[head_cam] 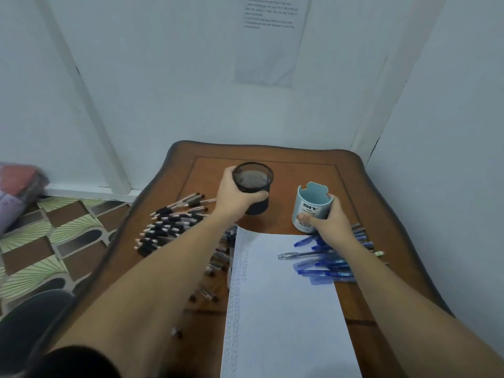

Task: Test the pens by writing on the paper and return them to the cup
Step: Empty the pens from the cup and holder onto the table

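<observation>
left hand (236, 195): wrapped round black mesh cup (253, 186), upright on wooden table (351, 173)
right hand (331, 221): curled round light-blue cup (311, 207), upright, right of mesh cup
black pens (169, 225): heaped left of paper (283, 301)
blue pens (324, 263): heaped at paper's right edge
paper: marks seen down left margin

We wear a black short sleeve (76, 362) on our left upper arm, its hem curving across the arm. Below it our left forearm (152, 268) runs bare to the left hand (234, 197). Our right forearm (403, 296) and right hand (331, 222) are bare too.
</observation>
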Demonstrator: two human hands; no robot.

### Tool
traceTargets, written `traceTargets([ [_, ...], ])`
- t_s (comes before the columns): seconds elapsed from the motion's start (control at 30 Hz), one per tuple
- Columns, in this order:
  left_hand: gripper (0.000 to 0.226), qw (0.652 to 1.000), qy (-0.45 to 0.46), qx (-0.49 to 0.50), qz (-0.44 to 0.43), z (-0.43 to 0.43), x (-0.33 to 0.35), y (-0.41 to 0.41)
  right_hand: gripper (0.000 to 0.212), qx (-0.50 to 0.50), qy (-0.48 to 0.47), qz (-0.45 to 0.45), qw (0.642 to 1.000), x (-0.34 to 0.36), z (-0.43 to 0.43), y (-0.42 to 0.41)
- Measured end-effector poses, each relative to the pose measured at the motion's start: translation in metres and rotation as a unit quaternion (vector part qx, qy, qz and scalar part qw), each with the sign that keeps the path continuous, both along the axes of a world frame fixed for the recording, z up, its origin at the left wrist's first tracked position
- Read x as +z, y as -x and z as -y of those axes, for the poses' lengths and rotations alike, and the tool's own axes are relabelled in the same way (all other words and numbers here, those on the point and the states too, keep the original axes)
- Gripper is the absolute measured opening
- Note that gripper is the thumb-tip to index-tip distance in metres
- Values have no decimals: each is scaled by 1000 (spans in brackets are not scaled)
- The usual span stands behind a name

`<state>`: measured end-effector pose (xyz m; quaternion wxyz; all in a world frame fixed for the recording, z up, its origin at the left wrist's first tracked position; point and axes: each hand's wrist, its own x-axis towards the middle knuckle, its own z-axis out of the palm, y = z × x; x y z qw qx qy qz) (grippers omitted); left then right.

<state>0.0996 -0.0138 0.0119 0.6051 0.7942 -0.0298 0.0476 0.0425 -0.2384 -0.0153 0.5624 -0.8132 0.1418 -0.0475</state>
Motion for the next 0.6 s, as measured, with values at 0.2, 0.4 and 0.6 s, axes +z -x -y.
traceTargets([
  [0.2, 88, 998, -21, -14, -54, 18, -36, -4, 79, 11, 8, 15, 1000, -6, 1, -7],
  [0.4, 86, 998, -45, -6, -53, 17, -30, -2, 78, 13, 8, 29, 999, -3, -7, -10],
  [0.6, 91, 997, -57, -9, -53, 15, -21, 4, 78, 20, 16, 14, 1000, 1, -7, -10],
])
